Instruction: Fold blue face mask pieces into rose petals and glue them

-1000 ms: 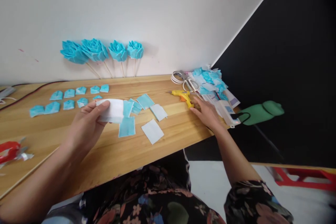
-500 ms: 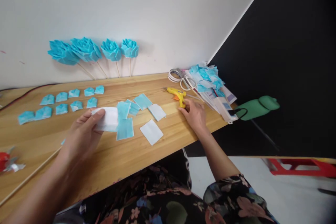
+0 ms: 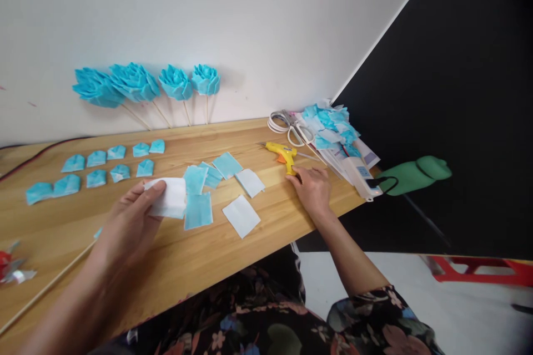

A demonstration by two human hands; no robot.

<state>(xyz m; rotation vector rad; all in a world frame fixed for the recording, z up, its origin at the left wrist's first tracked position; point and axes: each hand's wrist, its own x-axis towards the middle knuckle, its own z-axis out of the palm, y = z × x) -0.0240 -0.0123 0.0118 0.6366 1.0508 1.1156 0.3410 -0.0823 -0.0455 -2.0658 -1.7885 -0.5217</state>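
My left hand (image 3: 129, 222) is closed on a folded white fabric piece (image 3: 170, 197), pinched between thumb and fingers just above the wooden table (image 3: 187, 258). Blue and white fabric squares lie beside it: a blue one (image 3: 199, 211), a white one (image 3: 241, 215) and another white one (image 3: 250, 182). My right hand (image 3: 311, 187) rests low on the table with its fingers loosely extended. Its fingertips touch the handle end of a yellow glue gun (image 3: 282, 153), which lies on the table.
Several blue fabric flowers on sticks (image 3: 133, 82) lean on the wall. Rows of folded blue petals (image 3: 95, 169) lie at the left. Scissors (image 3: 291, 122), a scrap pile (image 3: 333, 127) and a white power strip (image 3: 360, 175) crowd the right corner. A wooden stick (image 3: 45, 285) lies front left.
My right hand slid left from the power strip area to the glue gun's handle. My left hand lowered a little, still holding the white piece. The view shifted slightly.
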